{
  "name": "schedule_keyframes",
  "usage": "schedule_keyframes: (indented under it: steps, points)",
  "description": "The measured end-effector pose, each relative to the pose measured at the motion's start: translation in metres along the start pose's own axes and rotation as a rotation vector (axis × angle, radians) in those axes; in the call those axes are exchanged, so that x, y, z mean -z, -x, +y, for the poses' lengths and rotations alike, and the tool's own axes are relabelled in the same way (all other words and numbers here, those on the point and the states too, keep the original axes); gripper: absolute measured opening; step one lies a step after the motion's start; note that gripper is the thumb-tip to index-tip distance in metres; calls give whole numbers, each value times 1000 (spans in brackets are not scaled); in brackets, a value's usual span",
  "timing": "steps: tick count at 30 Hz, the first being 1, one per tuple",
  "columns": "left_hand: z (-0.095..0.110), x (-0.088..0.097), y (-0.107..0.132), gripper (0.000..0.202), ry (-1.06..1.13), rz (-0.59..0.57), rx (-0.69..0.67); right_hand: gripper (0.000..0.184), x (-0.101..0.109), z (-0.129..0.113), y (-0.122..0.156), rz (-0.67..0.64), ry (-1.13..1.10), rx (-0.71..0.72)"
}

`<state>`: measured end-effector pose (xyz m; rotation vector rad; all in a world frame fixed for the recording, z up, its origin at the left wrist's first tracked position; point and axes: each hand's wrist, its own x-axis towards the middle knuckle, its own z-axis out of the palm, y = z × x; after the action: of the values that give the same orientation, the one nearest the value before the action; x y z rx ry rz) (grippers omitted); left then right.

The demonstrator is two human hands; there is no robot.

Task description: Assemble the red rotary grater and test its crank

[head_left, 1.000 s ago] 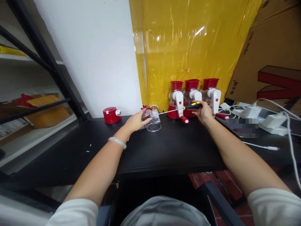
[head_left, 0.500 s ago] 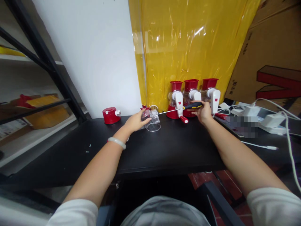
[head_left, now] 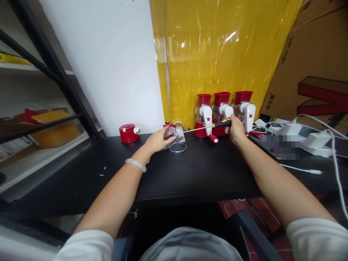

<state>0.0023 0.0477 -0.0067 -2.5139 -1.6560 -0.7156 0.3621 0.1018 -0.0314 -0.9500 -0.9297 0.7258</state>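
Note:
My left hand (head_left: 159, 140) grips a clear plastic housing (head_left: 178, 143) that lies on its side on the black table (head_left: 190, 177). In my right hand (head_left: 236, 129) is a screwdriver (head_left: 221, 123) with a black and yellow handle, my fingers closed around the handle's end. Its long metal shaft points left and reaches the housing; the exact contact of the tip is too small to make out. Behind the housing, a red part and a white ring show partly. A red round base (head_left: 129, 134) with white fittings stands left of my left hand.
Three red-and-white rotary graters (head_left: 204, 116) stand in a row at the back, close behind the screwdriver and my right hand. White chargers and cables (head_left: 315, 137) and a dark tablet (head_left: 274, 145) lie on the right. Cardboard (head_left: 312, 54) leans behind them; a shelf rack (head_left: 46, 61) is left.
The fingers of my right hand, partly spread before, have closed around the screwdriver handle's end. My left hand and the clear housing stay in place.

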Motion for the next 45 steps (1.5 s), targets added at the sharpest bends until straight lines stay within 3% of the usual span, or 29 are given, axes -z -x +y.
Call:
schedule_keyframes:
  steps: [3,7,11,16,23,28,31,35,39,45]
  points:
    - [-1,-1,-1,78,2,2,-4,49,0,-3,1,-42,-91,-90]
    - [-2,-2,-1,77,7,12,-12,42,1,-6,2,-92,-176,-59]
    - [-2,-2,0,77,12,10,-10,30,2,-2,1,-62,-98,-14]
    - [-1,-1,0,79,14,1,-10,38,1,3,-1,-48,19,81]
    - [-1,-1,0,78,13,5,-6,41,0,-4,2,-73,-144,-83]
    - [0,0,0,78,6,1,-4,25,0,-2,2,-74,-112,-18]
    - [0,0,0,77,9,1,-2,29,0,2,0,-60,-58,67]
    - [-1,-1,0,78,9,1,-5,41,0,2,0,-33,-63,-12]
    - [-1,-1,0,77,15,-1,-1,37,1,-4,2,-80,-145,-101]
    - [-2,-1,0,78,7,6,-11,27,-1,-4,5,-75,-91,-11]
